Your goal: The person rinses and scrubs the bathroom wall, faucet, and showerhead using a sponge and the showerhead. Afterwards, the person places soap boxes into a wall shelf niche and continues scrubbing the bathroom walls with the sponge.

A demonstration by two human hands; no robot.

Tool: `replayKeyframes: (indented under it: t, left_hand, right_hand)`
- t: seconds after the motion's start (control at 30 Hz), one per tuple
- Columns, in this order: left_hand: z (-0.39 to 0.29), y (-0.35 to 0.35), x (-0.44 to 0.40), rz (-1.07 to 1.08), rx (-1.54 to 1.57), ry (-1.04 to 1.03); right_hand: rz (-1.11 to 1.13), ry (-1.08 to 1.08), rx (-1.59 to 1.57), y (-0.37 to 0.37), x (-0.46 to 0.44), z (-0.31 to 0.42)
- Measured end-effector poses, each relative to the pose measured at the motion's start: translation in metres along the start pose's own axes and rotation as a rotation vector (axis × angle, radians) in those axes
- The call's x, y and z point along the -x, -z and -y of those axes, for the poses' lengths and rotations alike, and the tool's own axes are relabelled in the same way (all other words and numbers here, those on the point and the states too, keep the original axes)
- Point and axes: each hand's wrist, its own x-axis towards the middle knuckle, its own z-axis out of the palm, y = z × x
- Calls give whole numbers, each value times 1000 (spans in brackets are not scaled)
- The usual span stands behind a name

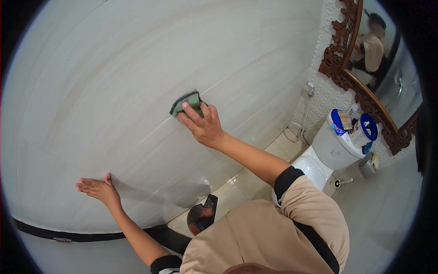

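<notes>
A green sponge with a dark, rough edge (pixel 190 101) is pressed against the pale tiled wall (pixel 137 68) near the middle of the view. My right hand (pixel 204 124) grips it, fingers bent over its lower side. Lower down at the left, my left hand (pixel 101 188) rests against the same wall with its fingers stretched out and its thumb apart; nothing is in it. Thin joint lines run slantwise across the tiles between the two hands.
A white toilet (pixel 335 141) stands at the right, with a blue-rimmed tub (pixel 367 128) and packets on its tank. Above hangs a mirror in a carved wooden frame (pixel 337 64). A toilet brush (pixel 338 183) is on the floor. A dark and reddish object (pixel 202 215) lies low in the middle.
</notes>
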Motion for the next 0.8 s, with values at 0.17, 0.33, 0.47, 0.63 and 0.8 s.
replayKeyframes:
  t: [0.17,0.33,0.47,0.63,0.8]
  left_hand:
    - [-1,0,1,-12,4,1]
    - [-1,1,2,-14,6,-11]
    - [1,-2,2,1,13,7]
    - [1,-4,1,-28,44,17]
    - [6,-5,5,-26,85,12]
  right_hand:
    - [-148,-447,126,-8,-11,-44]
    - [37,17,-49,-5,0,-2]
    - [-143,-448,150,-8,-11,-60]
    - [60,-153,-111,3,-2,-11]
    - [-16,-495,214,0,-5,-68]
